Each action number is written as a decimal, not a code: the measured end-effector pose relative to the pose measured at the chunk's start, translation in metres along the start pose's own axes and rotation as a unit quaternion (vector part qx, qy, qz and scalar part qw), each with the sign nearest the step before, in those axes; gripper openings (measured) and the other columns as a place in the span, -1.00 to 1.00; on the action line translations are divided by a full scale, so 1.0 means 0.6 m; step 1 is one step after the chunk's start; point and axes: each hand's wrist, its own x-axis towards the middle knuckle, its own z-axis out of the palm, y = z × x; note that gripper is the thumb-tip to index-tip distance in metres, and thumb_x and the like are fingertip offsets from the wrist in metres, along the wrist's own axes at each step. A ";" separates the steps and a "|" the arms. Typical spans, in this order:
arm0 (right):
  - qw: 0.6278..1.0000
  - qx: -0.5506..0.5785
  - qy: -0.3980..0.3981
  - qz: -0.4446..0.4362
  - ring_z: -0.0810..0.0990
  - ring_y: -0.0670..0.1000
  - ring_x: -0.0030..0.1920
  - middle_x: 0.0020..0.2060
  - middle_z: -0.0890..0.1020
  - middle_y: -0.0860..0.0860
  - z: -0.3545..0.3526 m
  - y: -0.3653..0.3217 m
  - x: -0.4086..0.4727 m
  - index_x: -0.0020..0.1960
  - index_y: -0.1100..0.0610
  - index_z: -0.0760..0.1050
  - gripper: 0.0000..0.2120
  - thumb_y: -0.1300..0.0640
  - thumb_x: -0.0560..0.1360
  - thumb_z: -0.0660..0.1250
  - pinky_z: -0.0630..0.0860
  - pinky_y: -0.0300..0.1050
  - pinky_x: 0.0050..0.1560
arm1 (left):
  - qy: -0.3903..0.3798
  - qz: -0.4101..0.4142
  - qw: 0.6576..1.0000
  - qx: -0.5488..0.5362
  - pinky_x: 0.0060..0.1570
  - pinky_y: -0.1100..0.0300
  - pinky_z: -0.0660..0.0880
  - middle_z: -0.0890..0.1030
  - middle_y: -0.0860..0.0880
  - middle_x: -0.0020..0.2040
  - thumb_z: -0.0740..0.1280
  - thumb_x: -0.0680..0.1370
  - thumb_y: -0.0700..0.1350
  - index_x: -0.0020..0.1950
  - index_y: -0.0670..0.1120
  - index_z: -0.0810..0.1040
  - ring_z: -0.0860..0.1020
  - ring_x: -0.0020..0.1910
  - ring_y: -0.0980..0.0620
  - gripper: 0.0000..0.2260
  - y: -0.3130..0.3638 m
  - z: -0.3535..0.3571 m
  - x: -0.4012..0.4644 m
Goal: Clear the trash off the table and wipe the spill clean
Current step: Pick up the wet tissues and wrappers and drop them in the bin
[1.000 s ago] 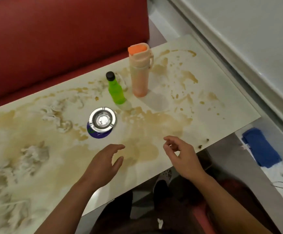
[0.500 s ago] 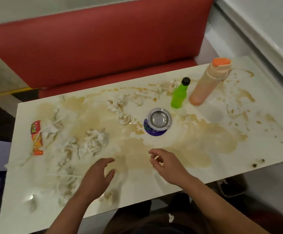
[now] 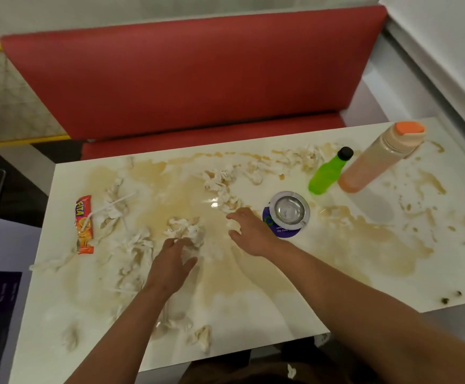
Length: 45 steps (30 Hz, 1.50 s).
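Note:
A white table (image 3: 253, 336) is covered by a wide brown spill (image 3: 364, 242) and several wads of soggy white tissue. My left hand (image 3: 170, 261) reaches over the middle of the table, its fingertips touching one tissue wad (image 3: 184, 231). My right hand (image 3: 250, 231) hovers open beside it, fingers spread toward another strip of tissue (image 3: 223, 189). A red and orange snack wrapper (image 3: 83, 225) lies near the left edge with a white plastic straw (image 3: 109, 206) next to it.
A steel ashtray (image 3: 289, 210) sits on a purple coaster right of my right hand. Behind it stand a green bottle (image 3: 328, 173) and an orange flask (image 3: 378, 159). A red bench (image 3: 192, 76) runs along the far side. A white wall ledge (image 3: 447, 65) is at right.
My view has swung left, bringing the table's left end and wrapper into sight. Both hands have moved forward over the table; the left now touches a tissue wad.

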 end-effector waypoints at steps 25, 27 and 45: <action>0.950 -0.302 0.014 -0.084 0.54 0.14 0.13 0.16 0.57 0.09 0.003 0.009 0.092 0.29 0.12 0.56 -0.74 0.18 0.68 0.17 0.48 -0.01 0.05 | 0.020 0.027 0.999 -0.011 -0.08 0.28 0.40 0.61 -0.04 0.00 0.40 0.61 -0.13 0.19 -0.10 0.67 0.61 -0.02 -0.02 -0.82 -0.009 -0.029 -0.012; 0.964 -0.253 0.012 -0.079 0.56 0.14 0.12 0.14 0.58 0.08 -0.003 0.004 0.071 0.28 0.11 0.58 -0.73 0.14 0.69 0.16 0.51 0.03 0.09 | 0.025 0.033 0.999 -0.015 -0.17 0.36 0.34 0.54 0.03 -0.07 0.41 0.60 -0.13 0.13 -0.09 0.68 0.55 -0.14 0.08 -0.86 -0.005 -0.034 -0.013; 0.988 0.049 0.144 -0.038 0.58 -0.13 -0.06 -0.06 0.63 -0.10 -0.118 -0.016 -0.192 0.26 0.06 0.63 -0.76 0.11 0.61 0.37 0.53 -0.12 0.06 | 0.016 0.072 0.991 -0.111 -0.15 0.34 0.42 0.60 0.18 -0.05 0.42 0.59 -0.06 -0.06 0.12 0.58 0.58 -0.14 0.21 -0.92 0.105 -0.094 -0.044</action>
